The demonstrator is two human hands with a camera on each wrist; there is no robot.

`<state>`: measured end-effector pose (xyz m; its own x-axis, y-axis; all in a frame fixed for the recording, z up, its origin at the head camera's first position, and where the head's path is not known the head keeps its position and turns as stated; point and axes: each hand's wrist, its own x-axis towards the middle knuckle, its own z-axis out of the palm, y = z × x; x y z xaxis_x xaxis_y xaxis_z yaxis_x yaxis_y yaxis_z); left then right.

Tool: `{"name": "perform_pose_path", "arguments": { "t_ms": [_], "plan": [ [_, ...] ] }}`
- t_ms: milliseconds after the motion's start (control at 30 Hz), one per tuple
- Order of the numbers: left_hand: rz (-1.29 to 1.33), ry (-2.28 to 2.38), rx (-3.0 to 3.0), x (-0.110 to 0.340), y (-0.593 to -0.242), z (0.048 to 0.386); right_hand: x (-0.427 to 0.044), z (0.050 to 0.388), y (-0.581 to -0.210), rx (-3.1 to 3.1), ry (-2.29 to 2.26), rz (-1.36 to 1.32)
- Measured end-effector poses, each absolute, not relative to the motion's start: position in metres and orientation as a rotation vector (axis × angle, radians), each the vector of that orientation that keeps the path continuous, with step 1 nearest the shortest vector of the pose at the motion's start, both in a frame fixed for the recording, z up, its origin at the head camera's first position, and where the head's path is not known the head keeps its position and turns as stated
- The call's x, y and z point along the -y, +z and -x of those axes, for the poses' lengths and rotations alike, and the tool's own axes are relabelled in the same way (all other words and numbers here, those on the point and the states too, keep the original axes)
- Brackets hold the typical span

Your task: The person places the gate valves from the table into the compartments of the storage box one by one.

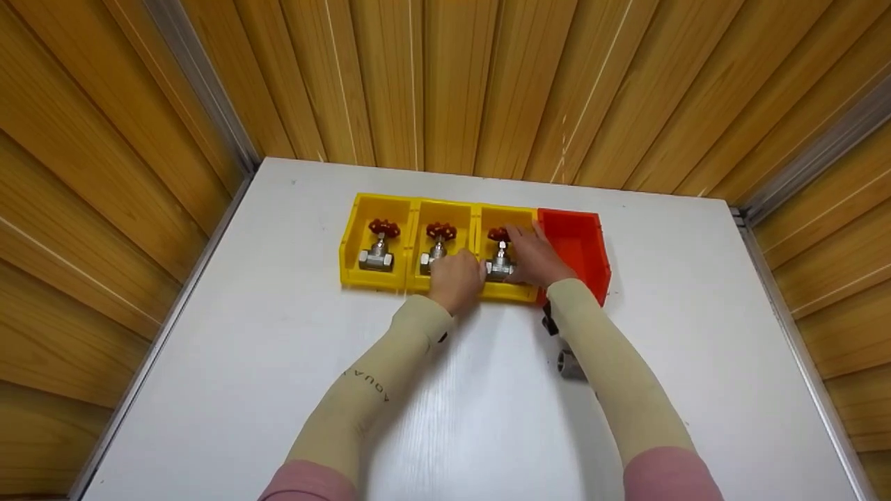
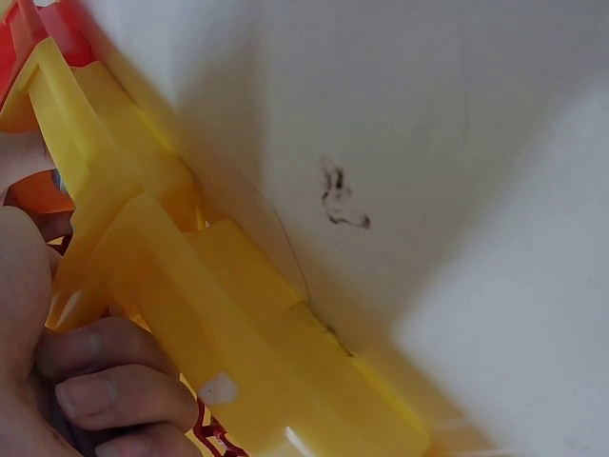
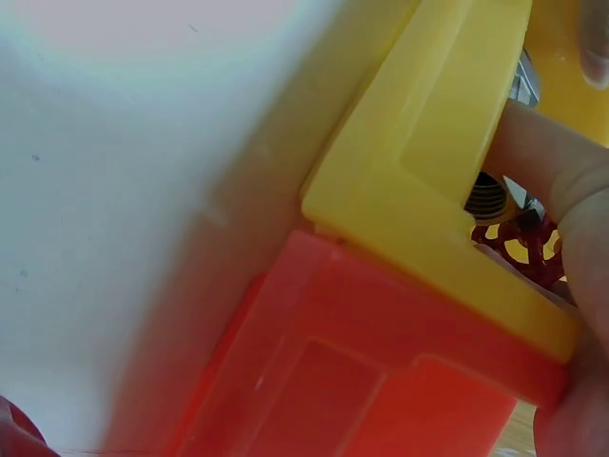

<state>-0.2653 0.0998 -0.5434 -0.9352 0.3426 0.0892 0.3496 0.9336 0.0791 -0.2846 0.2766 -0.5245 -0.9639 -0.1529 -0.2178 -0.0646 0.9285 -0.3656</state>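
Observation:
Three joined yellow bins (image 1: 374,280) each hold a metal valve with a red handwheel: the left valve (image 1: 376,259), the middle valve (image 1: 440,233) and the right valve (image 1: 501,259). My right hand (image 1: 536,257) reaches into the right yellow bin and holds that valve, fingers by the handwheel and thumb low at the body. My left hand (image 1: 457,278) is at the divider between the middle and right bins. Its curled fingers (image 2: 124,390) are inside the middle bin, beside that valve; what they grip is hidden.
A red bin (image 1: 574,240) adjoins the yellow row on the right. On the white table (image 1: 278,390), a grey metal cylinder (image 1: 571,365) is partly hidden under my right forearm. Wood-patterned panels (image 1: 445,83) stand behind and on both sides.

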Motion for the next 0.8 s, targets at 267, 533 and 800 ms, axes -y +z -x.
{"name": "perform_pose_path", "arguments": {
  "t_ms": [267, 533, 800],
  "plan": [
    [0.54, -0.133, 3.023, -0.0995, -0.5425, 0.2649, -0.277, 0.2819, -0.5253, -2.847, -0.49, 0.157],
    [0.535, -0.111, 3.008, -0.1003, -0.5447, 0.2658, -0.2758, 0.2853, -0.5269, -2.859, -0.412, 0.225],
    [0.53, -0.111, 2.984, -0.1008, -0.5471, 0.2658, -0.2749, 0.2864, -0.5264, -2.852, -0.347, 0.246]
  ]
}}
